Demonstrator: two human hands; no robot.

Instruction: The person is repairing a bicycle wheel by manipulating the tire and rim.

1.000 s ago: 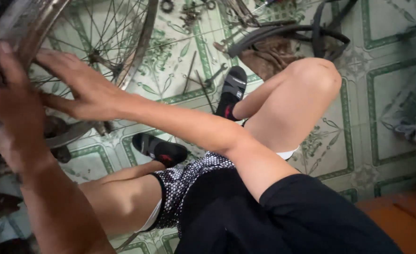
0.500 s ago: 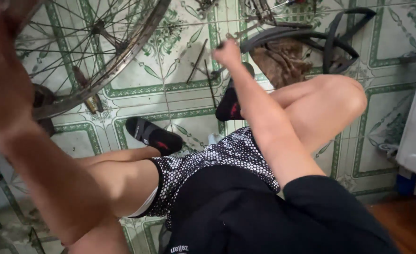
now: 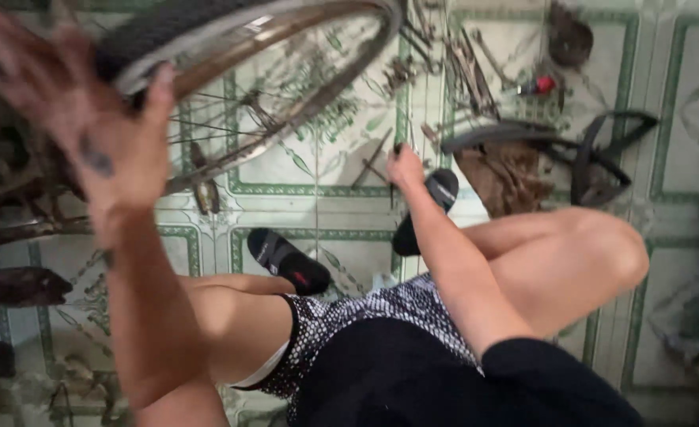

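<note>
Now left hand [image 3: 88,134] on bicycle wheel [image 3: 270,71], right hand [image 3: 405,168] reaching tools [image 3: 377,162]

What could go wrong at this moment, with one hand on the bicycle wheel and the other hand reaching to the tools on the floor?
1. The left hand alone steadies the bicycle wheel; it might tip or roll.
2. Its fingers lie near the spokes and could get pinched if the wheel turns.
3. The right hand reaches among scattered metal tools on the tiled floor; a sharp edge may cut it.
</note>
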